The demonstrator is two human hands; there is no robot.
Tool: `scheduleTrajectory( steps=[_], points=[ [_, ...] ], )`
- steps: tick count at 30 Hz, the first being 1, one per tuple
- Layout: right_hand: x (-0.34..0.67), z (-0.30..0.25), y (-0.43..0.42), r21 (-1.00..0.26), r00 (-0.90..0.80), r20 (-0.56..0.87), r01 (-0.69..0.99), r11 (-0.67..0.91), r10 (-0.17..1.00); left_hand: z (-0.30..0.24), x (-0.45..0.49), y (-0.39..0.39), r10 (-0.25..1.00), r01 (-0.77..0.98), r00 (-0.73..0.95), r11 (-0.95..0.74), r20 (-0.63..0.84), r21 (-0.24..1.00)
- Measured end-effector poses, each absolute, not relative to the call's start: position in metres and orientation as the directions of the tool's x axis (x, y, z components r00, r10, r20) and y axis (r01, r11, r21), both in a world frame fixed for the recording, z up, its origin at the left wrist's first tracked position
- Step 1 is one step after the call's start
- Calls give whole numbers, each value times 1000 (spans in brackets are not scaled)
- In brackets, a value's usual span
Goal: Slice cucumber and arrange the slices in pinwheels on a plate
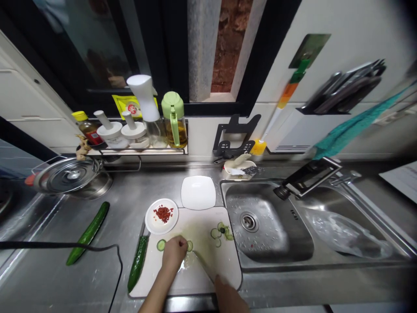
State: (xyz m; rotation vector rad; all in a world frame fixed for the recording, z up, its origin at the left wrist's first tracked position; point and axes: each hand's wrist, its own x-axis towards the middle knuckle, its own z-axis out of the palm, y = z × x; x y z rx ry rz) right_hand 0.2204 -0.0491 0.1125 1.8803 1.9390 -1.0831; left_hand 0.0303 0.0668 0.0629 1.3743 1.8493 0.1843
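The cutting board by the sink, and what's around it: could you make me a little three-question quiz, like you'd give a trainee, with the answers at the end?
1. What is the person's right hand holding over the cutting board?
2. True or false: a cucumber lies on the steel counter, to the left of the board.
3. Fill in the blank: the small red pieces lie on a white plate whose outline is ______, not squarish.

Key: 1. A knife; 2. True; 3. Round.
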Motion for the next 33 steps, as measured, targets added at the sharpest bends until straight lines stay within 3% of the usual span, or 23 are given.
scheduleTrajectory(
  steps=[6,12,20,25,28,33],
  points=[
    [224,85,-51,-291,-98,-689,945,-150,718,64,19,60,903,728,-65,335,-426,598],
    [221,72,-50,-219,-32,-764,952,-213,644,72,-24,56,911,777,-159,353,-381,520],
    [222,77,-50,-236,-40,-736,951,-201,676,71,-58,54,872,771,-255,444,-418,455],
    [225,86,-57,-359,-106,-622,919,-162,776,66,-56,51,855,785,-306,476,-419,397],
    [226,90,-59,-361,-107,-627,918,-166,771,61,-57,48,848,786,-322,487,-420,380],
    [223,92,-59,-311,-78,-625,937,-156,777,55,-58,40,911,809,-291,397,-291,433]
  ],
)
